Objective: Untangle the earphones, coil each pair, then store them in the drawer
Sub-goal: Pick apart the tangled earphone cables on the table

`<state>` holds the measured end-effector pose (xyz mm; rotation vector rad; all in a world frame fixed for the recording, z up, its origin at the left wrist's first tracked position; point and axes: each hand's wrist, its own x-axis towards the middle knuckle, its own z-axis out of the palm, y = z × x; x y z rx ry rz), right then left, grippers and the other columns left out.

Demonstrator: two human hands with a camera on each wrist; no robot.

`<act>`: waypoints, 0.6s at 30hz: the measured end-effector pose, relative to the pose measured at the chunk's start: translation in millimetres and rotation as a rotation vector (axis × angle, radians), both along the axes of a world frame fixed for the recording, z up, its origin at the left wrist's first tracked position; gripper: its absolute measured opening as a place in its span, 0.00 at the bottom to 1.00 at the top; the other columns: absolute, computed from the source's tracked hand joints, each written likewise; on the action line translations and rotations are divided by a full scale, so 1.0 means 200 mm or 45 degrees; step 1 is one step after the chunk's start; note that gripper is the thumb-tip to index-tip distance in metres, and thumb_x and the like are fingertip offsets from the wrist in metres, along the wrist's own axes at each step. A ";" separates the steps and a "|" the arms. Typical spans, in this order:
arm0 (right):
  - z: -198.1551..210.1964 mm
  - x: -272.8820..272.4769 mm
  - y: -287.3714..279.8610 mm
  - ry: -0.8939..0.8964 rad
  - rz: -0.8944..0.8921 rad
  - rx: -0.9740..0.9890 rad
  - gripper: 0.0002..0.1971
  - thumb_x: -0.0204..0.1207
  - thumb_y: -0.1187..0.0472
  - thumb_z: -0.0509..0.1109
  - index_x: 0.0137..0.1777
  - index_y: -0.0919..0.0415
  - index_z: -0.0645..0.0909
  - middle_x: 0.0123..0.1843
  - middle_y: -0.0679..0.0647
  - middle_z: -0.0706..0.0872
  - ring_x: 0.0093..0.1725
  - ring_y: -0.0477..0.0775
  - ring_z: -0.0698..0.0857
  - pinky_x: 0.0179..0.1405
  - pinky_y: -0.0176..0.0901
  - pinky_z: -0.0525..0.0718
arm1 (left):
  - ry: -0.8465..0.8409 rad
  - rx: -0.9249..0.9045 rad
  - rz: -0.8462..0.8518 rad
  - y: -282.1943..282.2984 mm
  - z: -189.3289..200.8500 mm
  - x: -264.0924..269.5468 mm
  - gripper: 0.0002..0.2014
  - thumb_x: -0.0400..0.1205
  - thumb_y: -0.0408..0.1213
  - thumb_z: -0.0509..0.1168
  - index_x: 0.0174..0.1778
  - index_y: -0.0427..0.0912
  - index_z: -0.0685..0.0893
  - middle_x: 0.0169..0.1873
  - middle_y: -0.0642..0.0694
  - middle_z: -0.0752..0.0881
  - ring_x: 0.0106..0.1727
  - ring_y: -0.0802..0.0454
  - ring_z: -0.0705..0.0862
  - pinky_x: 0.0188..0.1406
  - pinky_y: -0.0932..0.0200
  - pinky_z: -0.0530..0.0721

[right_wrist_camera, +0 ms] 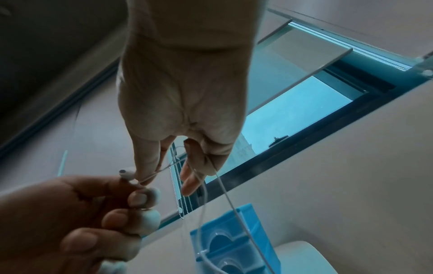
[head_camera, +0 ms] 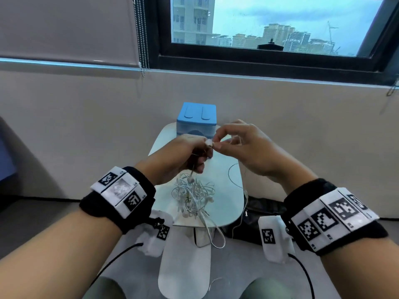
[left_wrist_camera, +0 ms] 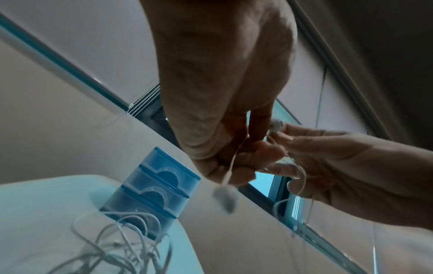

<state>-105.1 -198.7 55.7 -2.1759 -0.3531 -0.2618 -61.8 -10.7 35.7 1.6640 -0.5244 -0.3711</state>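
Above the table (head_camera: pixel 226 203), both hands pinch one white earbud (head_camera: pixel 209 143): left hand (head_camera: pixel 183 156) curled round its cord, right hand (head_camera: pixel 244 145) nipping it, cord looped over the fingers (right_wrist_camera: pixel 189 174). A hard tug could tighten knots in the tangled earphones (head_camera: pixel 194 195) lying below the hands. Beyond stands the blue drawer unit (head_camera: pixel 196 117), drawers shut.
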 end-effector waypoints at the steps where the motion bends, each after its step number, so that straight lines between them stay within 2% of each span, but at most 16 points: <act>1: 0.02 -0.01 0.02 -0.017 0.006 -0.077 0.04 0.80 0.55 0.78 0.47 0.54 0.88 0.57 0.53 0.78 0.48 0.52 0.87 0.48 0.48 0.83 | 0.089 -0.049 -0.005 0.01 0.00 -0.03 0.11 0.87 0.36 0.59 0.40 0.40 0.81 0.28 0.47 0.78 0.30 0.49 0.74 0.32 0.58 0.77; 3: 0.04 -0.02 0.05 -0.021 0.002 -0.184 0.04 0.81 0.53 0.77 0.47 0.51 0.87 0.56 0.51 0.79 0.47 0.52 0.86 0.47 0.50 0.82 | 0.264 -0.170 -0.009 0.03 -0.01 -0.07 0.10 0.87 0.37 0.57 0.43 0.41 0.79 0.31 0.45 0.78 0.28 0.51 0.70 0.28 0.60 0.71; 5: 0.04 -0.03 0.07 -0.037 0.006 -0.260 0.05 0.81 0.52 0.77 0.46 0.50 0.86 0.52 0.45 0.81 0.41 0.42 0.83 0.43 0.41 0.77 | 0.408 -0.272 -0.049 0.06 -0.02 -0.10 0.12 0.87 0.39 0.53 0.45 0.40 0.79 0.32 0.41 0.79 0.23 0.52 0.68 0.28 0.58 0.68; 6: 0.03 -0.04 0.08 -0.057 0.010 -0.317 0.06 0.81 0.52 0.77 0.45 0.51 0.86 0.51 0.45 0.83 0.40 0.40 0.83 0.42 0.40 0.78 | 0.443 -0.297 -0.068 0.08 -0.03 -0.11 0.13 0.87 0.42 0.54 0.46 0.41 0.79 0.32 0.40 0.80 0.21 0.52 0.68 0.28 0.57 0.69; 8: 0.01 -0.06 0.10 -0.093 0.050 -0.405 0.05 0.81 0.55 0.77 0.46 0.54 0.87 0.49 0.51 0.87 0.39 0.45 0.89 0.41 0.46 0.85 | 0.396 -0.284 -0.061 0.10 -0.05 -0.13 0.13 0.88 0.48 0.59 0.47 0.42 0.81 0.33 0.41 0.81 0.23 0.54 0.70 0.28 0.60 0.70; 9: 0.00 -0.06 0.11 -0.100 0.074 -0.419 0.04 0.81 0.58 0.77 0.46 0.56 0.87 0.50 0.53 0.87 0.37 0.48 0.90 0.39 0.48 0.88 | 0.328 -0.255 -0.042 0.10 -0.07 -0.14 0.12 0.89 0.47 0.62 0.47 0.42 0.83 0.33 0.43 0.81 0.24 0.55 0.71 0.28 0.62 0.70; 10: -0.01 -0.07 0.12 -0.104 0.087 -0.415 0.03 0.81 0.60 0.76 0.46 0.58 0.87 0.50 0.55 0.87 0.34 0.47 0.90 0.35 0.46 0.87 | 0.261 -0.228 -0.025 0.10 -0.08 -0.15 0.09 0.89 0.43 0.65 0.47 0.42 0.85 0.33 0.45 0.81 0.25 0.57 0.72 0.28 0.64 0.70; 12: -0.03 -0.10 0.14 -0.112 0.090 -0.366 0.03 0.79 0.65 0.77 0.49 0.60 0.86 0.53 0.58 0.86 0.30 0.38 0.86 0.29 0.36 0.84 | 0.204 -0.219 0.014 0.11 -0.10 -0.17 0.07 0.87 0.33 0.67 0.47 0.42 0.89 0.33 0.47 0.82 0.26 0.58 0.73 0.27 0.67 0.71; 14: -0.03 -0.12 0.12 -0.076 0.074 -0.299 0.14 0.74 0.69 0.79 0.57 0.59 0.83 0.56 0.59 0.84 0.31 0.34 0.82 0.28 0.35 0.83 | 0.210 -0.253 0.120 0.12 -0.12 -0.17 0.11 0.86 0.27 0.64 0.47 0.40 0.92 0.31 0.46 0.82 0.25 0.58 0.73 0.29 0.66 0.72; 16: -0.05 -0.14 0.09 0.006 -0.006 -0.337 0.23 0.72 0.71 0.80 0.63 0.54 0.78 0.58 0.56 0.83 0.33 0.35 0.81 0.29 0.32 0.81 | 0.206 -0.261 0.226 0.15 -0.11 -0.18 0.13 0.84 0.25 0.61 0.48 0.37 0.93 0.30 0.45 0.81 0.25 0.57 0.73 0.31 0.64 0.71; 18: -0.07 -0.15 0.05 0.088 -0.114 -0.448 0.24 0.74 0.70 0.78 0.65 0.50 0.78 0.51 0.50 0.87 0.33 0.37 0.80 0.34 0.31 0.77 | 0.161 -0.217 0.251 0.18 -0.10 -0.18 0.15 0.83 0.25 0.59 0.49 0.35 0.93 0.29 0.45 0.80 0.26 0.54 0.72 0.32 0.61 0.70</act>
